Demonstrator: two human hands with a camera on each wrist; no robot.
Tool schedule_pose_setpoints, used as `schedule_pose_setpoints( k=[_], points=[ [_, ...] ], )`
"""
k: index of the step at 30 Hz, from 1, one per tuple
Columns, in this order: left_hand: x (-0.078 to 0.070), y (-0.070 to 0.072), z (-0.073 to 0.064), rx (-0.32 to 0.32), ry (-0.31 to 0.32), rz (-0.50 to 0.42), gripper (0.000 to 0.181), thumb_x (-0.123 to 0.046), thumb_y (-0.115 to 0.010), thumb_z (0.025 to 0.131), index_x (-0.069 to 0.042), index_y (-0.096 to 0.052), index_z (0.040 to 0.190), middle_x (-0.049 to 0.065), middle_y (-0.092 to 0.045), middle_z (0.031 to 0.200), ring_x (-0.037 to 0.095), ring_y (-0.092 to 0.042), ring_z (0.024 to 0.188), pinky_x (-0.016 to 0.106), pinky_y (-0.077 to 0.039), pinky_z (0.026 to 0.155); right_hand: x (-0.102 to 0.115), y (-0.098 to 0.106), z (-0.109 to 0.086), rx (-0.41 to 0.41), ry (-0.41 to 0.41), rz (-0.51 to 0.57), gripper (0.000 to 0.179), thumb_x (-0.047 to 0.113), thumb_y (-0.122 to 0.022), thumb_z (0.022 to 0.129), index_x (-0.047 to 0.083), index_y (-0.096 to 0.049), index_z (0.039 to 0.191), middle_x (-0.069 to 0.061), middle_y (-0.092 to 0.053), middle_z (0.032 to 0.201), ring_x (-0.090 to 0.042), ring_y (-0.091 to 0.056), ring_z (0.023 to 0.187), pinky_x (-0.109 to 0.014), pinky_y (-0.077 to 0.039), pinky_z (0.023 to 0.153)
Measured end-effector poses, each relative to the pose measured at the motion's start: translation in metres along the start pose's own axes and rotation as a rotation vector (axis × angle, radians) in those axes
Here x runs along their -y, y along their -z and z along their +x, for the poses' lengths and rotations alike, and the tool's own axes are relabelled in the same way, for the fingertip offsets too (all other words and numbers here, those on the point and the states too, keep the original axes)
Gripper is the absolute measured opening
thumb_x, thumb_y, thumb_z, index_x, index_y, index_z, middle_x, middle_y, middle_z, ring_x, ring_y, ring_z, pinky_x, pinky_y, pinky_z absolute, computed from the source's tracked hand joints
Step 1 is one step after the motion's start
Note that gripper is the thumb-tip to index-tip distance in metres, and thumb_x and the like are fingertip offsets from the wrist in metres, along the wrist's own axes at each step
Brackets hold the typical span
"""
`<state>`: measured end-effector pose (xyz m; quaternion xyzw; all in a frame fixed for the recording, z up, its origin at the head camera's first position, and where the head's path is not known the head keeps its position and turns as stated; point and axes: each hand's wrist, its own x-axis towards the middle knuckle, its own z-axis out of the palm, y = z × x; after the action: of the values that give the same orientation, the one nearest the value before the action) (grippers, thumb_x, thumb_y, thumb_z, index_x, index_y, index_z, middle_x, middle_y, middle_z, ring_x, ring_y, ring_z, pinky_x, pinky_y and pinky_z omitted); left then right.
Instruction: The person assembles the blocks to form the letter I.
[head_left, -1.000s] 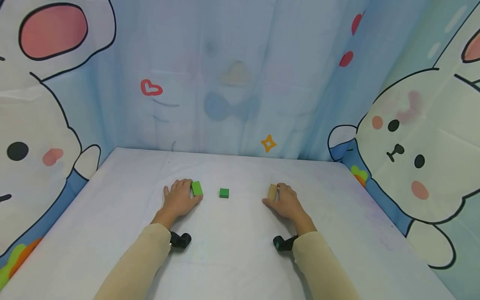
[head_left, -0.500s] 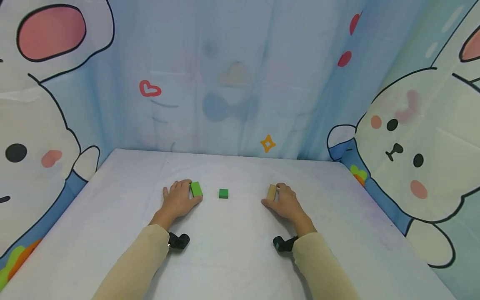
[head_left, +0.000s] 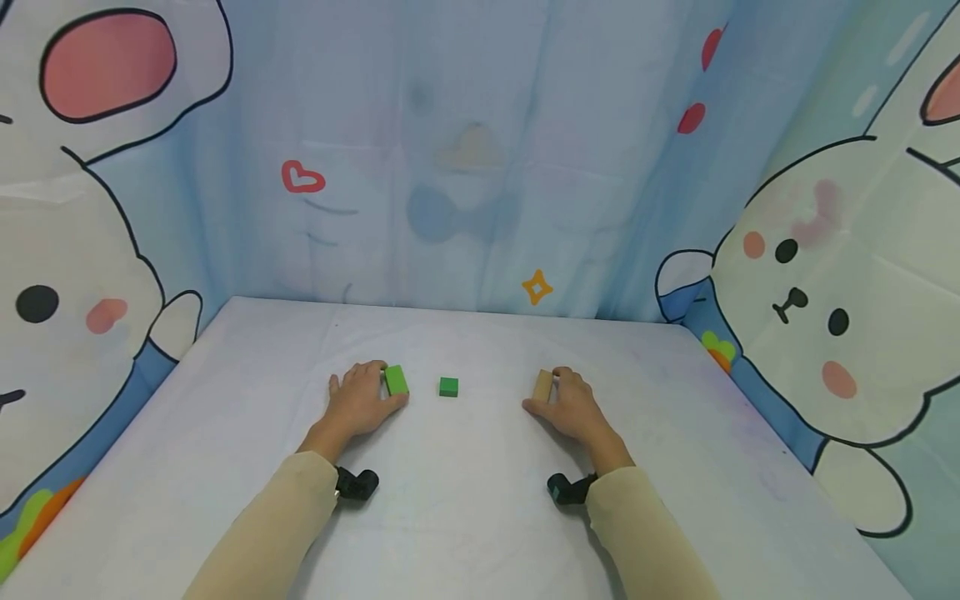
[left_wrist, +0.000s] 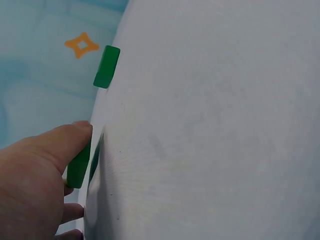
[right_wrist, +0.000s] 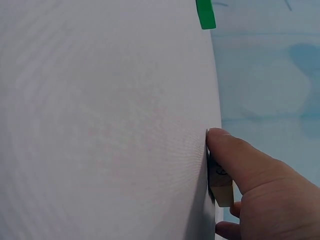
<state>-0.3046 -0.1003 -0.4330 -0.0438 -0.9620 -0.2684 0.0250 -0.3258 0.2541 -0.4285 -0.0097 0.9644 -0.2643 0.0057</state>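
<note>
My left hand point(head_left: 357, 402) pinches a light green block point(head_left: 396, 380) between thumb and fingers, low over the white table. In the left wrist view the thumb covers the upper part of this green block point(left_wrist: 79, 167), and a shadow lies beside it. On the right, my right hand point(head_left: 573, 406) grips a plain wooden block point(head_left: 543, 385) at its two ends. A dark printed mark shows on the wooden block point(right_wrist: 221, 182) in the right wrist view, partly behind the thumb. Between the hands a smaller dark green block point(head_left: 448, 387) sits on the table, touched by neither.
The white-covered table point(head_left: 465, 517) runs back to a blue curtain point(head_left: 465, 167) printed with rabbits, which also closes in both sides. Black wrist cameras point(head_left: 357, 483) are strapped on at the sleeve cuffs.
</note>
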Motion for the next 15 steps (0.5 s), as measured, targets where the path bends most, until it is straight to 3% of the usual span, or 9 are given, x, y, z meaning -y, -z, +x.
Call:
schedule_pose_setpoints(
  k=[15],
  points=[
    [-0.0048, 0.0009, -0.0101, 0.012, -0.046, -0.029, 0.074, -0.045, -0.068, 0.097, 0.000, -0.043, 0.152, 0.025, -0.049, 0.154, 0.047, -0.037, 0.149, 0.073, -0.013, 0.121, 0.0015, -0.0010, 0.0002, 0.001, -0.022, -0.010, 0.091, 0.044, -0.074, 0.092, -0.006, -0.031, 0.154, -0.030, -0.046, 0.146, -0.044, -0.046, 0.134, -0.061, -0.041, 0.113]
  ],
)
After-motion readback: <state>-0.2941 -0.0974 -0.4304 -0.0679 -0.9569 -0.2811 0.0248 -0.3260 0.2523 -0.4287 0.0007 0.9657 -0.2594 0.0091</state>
